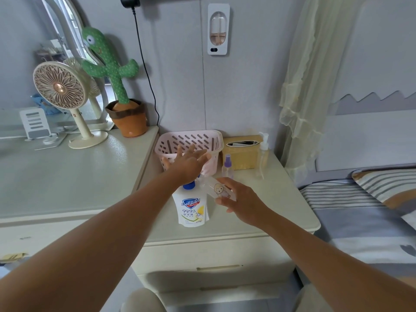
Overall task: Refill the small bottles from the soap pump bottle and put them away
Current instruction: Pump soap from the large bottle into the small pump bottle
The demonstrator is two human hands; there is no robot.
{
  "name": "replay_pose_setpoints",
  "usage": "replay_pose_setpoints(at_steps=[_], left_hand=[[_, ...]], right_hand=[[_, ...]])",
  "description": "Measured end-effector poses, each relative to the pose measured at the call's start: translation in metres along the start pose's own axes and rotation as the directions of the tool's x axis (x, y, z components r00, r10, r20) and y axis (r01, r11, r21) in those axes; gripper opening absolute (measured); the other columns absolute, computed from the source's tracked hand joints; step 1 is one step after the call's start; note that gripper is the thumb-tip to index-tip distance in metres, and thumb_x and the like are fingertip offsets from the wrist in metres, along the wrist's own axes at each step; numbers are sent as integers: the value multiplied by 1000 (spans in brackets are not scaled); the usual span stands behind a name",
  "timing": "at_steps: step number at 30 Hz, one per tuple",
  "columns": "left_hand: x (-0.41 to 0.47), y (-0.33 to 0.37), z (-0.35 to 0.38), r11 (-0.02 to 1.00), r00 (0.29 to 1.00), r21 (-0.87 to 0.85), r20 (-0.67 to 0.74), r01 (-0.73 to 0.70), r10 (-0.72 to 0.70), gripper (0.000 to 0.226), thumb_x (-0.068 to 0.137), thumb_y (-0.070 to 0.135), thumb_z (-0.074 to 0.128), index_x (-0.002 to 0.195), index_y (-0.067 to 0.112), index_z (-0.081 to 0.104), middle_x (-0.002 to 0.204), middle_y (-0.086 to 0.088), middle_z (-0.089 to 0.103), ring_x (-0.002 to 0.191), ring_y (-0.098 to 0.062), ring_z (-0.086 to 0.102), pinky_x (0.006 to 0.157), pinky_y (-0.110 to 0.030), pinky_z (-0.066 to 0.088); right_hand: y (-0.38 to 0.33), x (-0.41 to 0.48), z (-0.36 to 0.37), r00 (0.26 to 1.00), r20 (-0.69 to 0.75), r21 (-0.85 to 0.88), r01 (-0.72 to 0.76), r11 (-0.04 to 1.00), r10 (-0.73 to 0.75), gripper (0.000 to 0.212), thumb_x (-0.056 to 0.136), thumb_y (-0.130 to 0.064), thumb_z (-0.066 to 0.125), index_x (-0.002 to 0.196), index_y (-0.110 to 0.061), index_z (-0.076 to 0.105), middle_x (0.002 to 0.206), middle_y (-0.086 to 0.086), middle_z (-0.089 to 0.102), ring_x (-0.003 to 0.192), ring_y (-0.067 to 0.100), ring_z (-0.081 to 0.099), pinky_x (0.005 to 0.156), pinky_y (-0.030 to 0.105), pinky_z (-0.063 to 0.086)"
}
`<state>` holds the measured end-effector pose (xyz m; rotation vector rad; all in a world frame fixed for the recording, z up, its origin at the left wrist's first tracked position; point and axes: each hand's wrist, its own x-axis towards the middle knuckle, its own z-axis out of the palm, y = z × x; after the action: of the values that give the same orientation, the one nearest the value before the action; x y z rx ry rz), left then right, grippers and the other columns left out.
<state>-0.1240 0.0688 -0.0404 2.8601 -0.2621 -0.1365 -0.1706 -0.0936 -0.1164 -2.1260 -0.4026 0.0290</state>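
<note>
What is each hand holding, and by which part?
The right hand grips the small clear bottle around its lower end. The left hand holds nothing, fingers spread over the soap pump bottle.

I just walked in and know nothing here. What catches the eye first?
Mid-picture, over the cream bedside cabinet, the left hand, fingers spread, presses down on a white soap pump bottle with a blue collar, while the right hand holds a small clear bottle with a cartoon sticker tilted at its spout. Behind stands a pink slotted plastic basket; far left, a green plush cactus in an orange pot.
</note>
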Motion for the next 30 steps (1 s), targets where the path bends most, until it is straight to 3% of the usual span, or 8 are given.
replay_pose_setpoints(at_steps=[4,8,13,18,23,27,30], left_hand=[[2,-5,4,995,996,-39,14,91,-91,48,102,44,18,148,32,24,159,7,6,146,-20,-6,109,-59,-14],[1,-2,1,999,999,39,-32,-24,25,44,106,21,22,150,20,20,157,0,5,146,-26,-8,112,-47,-11],[10,-11,0,996,998,59,-19,-59,61,47,105,33,14,149,19,24,158,-6,15,147,-20,-6,115,-48,-14],[6,-8,0,989,994,120,-41,-92,98,43,106,21,22,149,19,24,158,-5,14,147,-24,-5,113,-44,-13],[-13,7,-4,990,1000,138,7,-19,19,45,106,20,21,151,23,19,160,-2,3,146,-26,-7,111,-52,-8],[3,-7,0,994,999,95,-14,-47,49,44,105,30,23,149,23,26,159,-1,12,147,-25,-3,113,-54,-11],[7,-10,0,980,994,169,-20,-106,111,44,105,18,28,149,16,24,157,-6,19,147,-26,-1,114,-48,-10]], right_hand=[[5,0,4,1000,5,2,-17,1000,17,49,90,-26,60,135,-27,43,130,2,52,103,12,53,63,18,56],[0,0,2,1000,0,11,-1,1000,1,48,90,-24,60,135,-27,43,127,1,52,101,12,53,63,19,56],[-4,-1,-2,1000,0,2,16,1000,-16,49,90,-23,60,137,-26,42,128,0,52,101,10,51,59,15,54],[-3,0,-2,1000,-3,-9,17,1000,-17,50,90,-24,60,137,-25,42,130,0,51,101,10,51,59,13,54],[3,1,2,1000,10,-13,-3,1000,3,49,89,-26,61,135,-28,44,128,1,54,98,10,54,63,14,53],[-1,0,0,1000,9,-7,5,1000,-5,49,89,-25,61,135,-27,43,123,-3,52,96,12,54,61,16,55],[-4,-1,-2,1000,3,-4,21,1000,-21,50,89,-24,61,136,-26,43,119,-5,51,96,10,53,60,16,54]])
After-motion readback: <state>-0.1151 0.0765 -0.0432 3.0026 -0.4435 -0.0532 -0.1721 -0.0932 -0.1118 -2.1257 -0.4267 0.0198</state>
